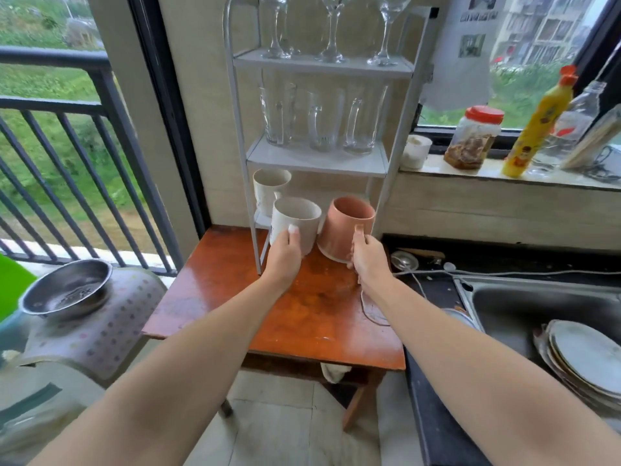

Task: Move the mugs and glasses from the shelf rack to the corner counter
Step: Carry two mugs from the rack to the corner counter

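Note:
A white metal shelf rack (386, 163) stands on an orange-brown wooden table (302, 314). My left hand (285, 255) grips a white mug (295, 223), held tilted just in front of the rack's bottom shelf. My right hand (368, 258) grips a pink mug (346, 227) by its handle side, also tilted and lifted off the table. Another white mug (268, 188) remains on the bottom shelf. Three glass mugs (322, 119) stand on the middle shelf. Three wine glasses (332, 28) stand on the top shelf.
A steel sink (524, 304) with stacked plates (584, 358) is at right, beside a dark counter (433, 287) with cables. Bottles and a jar (473, 136) line the window sill. A metal bowl (67, 290) sits on a covered stool at left, near the balcony railing.

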The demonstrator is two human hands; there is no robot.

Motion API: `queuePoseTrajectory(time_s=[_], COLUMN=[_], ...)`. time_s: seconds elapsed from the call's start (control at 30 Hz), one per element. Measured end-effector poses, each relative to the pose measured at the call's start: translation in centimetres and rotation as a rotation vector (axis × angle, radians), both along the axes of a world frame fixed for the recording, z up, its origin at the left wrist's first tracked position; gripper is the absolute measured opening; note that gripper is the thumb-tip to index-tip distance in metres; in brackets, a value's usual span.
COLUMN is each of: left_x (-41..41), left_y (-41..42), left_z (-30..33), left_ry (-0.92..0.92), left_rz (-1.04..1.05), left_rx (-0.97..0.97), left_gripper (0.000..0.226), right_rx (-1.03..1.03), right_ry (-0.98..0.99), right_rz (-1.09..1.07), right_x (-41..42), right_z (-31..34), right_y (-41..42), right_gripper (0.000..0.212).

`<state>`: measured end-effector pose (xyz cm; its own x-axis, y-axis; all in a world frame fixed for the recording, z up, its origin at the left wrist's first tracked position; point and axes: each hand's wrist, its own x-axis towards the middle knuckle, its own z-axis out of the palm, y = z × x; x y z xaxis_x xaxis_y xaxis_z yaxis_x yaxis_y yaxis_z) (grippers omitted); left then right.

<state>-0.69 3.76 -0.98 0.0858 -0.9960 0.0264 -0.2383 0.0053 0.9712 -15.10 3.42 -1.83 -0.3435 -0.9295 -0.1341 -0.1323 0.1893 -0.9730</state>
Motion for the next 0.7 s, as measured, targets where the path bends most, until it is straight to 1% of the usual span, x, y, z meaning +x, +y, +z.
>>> queuePoseTrajectory(time_s=[0.07, 0.1, 0.17, 0.23, 0.33, 0.43, 0.57, 0.7], left_x=[0.3, 0.4, 0.6, 0.3, -1.1, -3.5, -8.0, -14.4], left_y=[1.9, 2.7, 4.6, 6.7, 9.7, 12.6, 17.0, 23.3], left_z=[0.0, -0.2, -0.8, -1.3, -1.9, -2.5, -3.6, -4.2], left_ry=[0.025, 0.047, 0.090, 0.111, 0.107, 0.089, 0.062, 0.044], left_rz=[-0.018, -0.029, -0.074, -0.123, -0.187, -0.277, -0.451, -0.654], left_rx=[0.000, 0.006, 0.016, 0.034, 0.080, 0.130, 0.179, 0.206], left_gripper=[0.053, 0.052, 0.047, 0.041, 0.045, 0.046, 0.045, 0.028], right_rx=[-0.005, -0.007, 0.002, 0.001, -0.019, 0.018, 0.037, 0.051], right_ry=[-0.050, -0.104, -0.164, -0.164, -0.192, -0.129, -0.128, -0.176], right_rz=[-0.029, -0.046, -0.099, -0.164, -0.285, -0.368, -0.542, -0.755], right_x=[0.0, 0.0, -0.1, -0.7, -2.2, -4.5, -8.4, -12.7], right_z=[-0.2, -0.3, -0.6, -1.0, -1.6, -2.0, -2.4, -3.0], right_y=[2.4, 3.7, 6.7, 9.7, 14.3, 19.0, 26.7, 35.8], right_gripper=[0.042, 0.042, 0.041, 0.042, 0.041, 0.040, 0.039, 0.038])
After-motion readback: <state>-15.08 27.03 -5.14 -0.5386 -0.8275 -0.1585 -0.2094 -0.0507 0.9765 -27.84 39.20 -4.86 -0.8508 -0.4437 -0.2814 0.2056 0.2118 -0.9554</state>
